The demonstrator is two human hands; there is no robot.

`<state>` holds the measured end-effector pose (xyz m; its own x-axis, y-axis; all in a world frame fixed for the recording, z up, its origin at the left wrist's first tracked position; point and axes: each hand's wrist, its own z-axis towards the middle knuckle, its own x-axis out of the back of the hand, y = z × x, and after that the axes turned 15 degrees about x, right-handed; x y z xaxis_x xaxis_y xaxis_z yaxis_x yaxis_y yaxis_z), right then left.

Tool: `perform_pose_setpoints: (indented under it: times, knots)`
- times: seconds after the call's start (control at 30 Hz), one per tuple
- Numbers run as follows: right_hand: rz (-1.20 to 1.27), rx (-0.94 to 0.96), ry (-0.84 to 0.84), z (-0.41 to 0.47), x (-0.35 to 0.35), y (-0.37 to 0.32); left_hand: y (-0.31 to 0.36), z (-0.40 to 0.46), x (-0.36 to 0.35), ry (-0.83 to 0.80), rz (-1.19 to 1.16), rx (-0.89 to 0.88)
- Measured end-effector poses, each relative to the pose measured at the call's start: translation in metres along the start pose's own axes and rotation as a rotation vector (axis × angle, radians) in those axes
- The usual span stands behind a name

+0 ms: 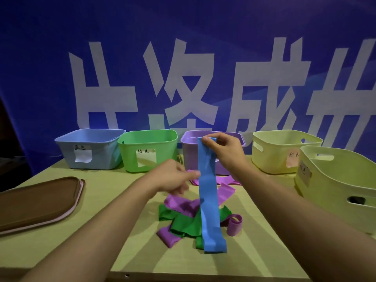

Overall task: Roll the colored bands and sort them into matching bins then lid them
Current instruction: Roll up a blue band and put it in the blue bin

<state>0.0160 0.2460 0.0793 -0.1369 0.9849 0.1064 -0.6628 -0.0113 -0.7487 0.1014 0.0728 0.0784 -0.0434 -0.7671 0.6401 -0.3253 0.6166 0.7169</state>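
Note:
My right hand (225,153) pinches the top end of a long blue band (209,202) and holds it up so it hangs down over the table. My left hand (173,179) is blurred beside the band's upper part, its fingertips at the band's left edge. Under the band lies a heap of purple bands (183,204) and green bands (183,222). At the back stand a blue bin (91,151), a green bin (148,149) and a purple bin (189,147), partly hidden by my right hand.
Two pale yellow bins stand on the right, one at the back (282,151) and a larger one nearer (335,188). A stack of brown lids (36,202) lies on the left of the wooden table (114,192). A blue banner fills the background.

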Motion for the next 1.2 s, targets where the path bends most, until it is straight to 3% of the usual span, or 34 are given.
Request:
perform_pose_setpoints:
  times: [0.07,0.13,0.33,0.8,1.2]
  knots:
    - [0.019,-0.006,0.003,-0.001,-0.002,0.004,0.001,0.016,0.002,0.187,-0.199,-0.141]
    - [0.035,-0.002,0.011,-0.001,-0.003,0.009,0.003,0.032,-0.004,0.274,-0.375,-0.250]
    - [0.089,0.026,-0.006,-0.005,-0.005,0.033,0.015,0.065,-0.031,0.185,-0.731,-0.402]
    - [0.091,-0.027,0.035,-0.024,-0.005,0.103,-0.026,0.123,-0.069,0.288,-0.732,-0.372]
    - [0.047,-0.043,0.054,-0.027,-0.005,0.108,-0.032,0.130,-0.068,0.293,-0.688,-0.394]
